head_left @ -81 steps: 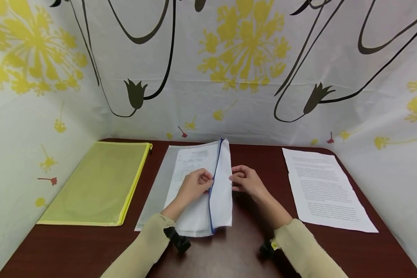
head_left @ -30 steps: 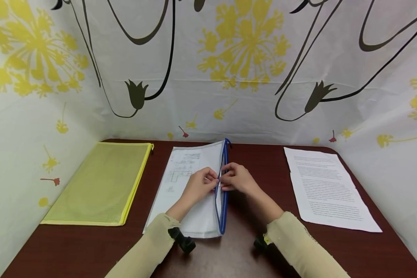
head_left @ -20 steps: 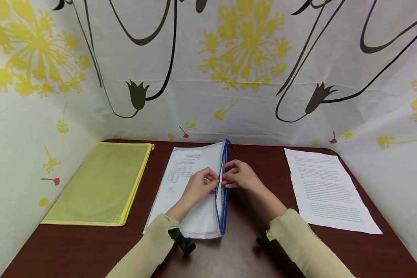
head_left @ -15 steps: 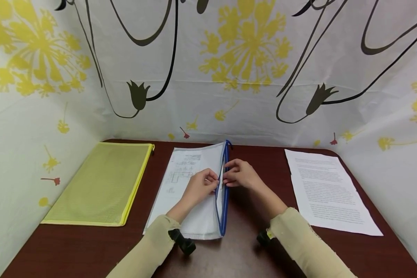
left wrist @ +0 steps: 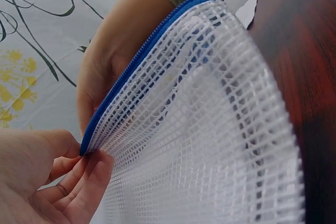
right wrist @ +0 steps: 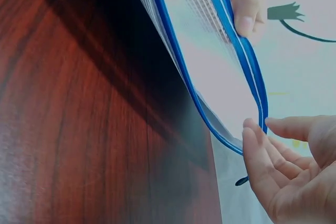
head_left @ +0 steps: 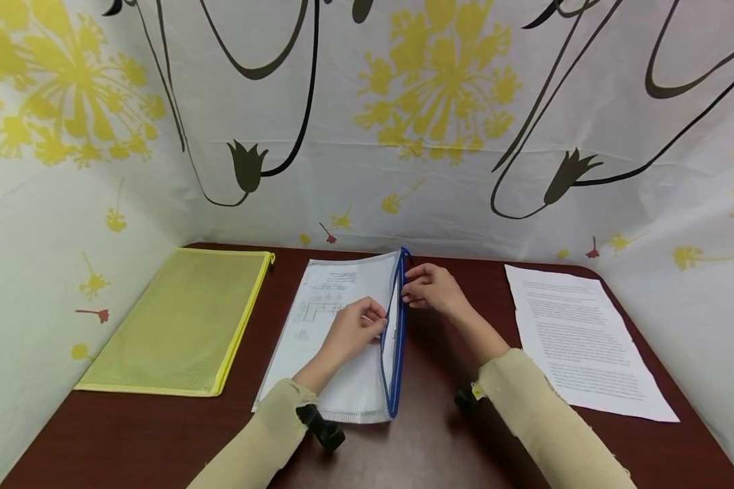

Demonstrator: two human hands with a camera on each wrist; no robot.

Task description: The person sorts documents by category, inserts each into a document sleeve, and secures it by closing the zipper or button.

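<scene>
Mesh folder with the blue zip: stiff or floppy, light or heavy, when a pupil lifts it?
The mesh folder is probably floppy: its blue zip bows where the left hand pinches it. It is likely light, being thin mesh around paper. The paper might slide out if tipped, since the zip gapes open.

Pinching with left hand (head_left: 356, 329); reaching slightly farther forward with right hand (head_left: 434, 291), loosely extended, relaxed in pose; slanting both forearms (head_left: 556, 424) inward.
</scene>
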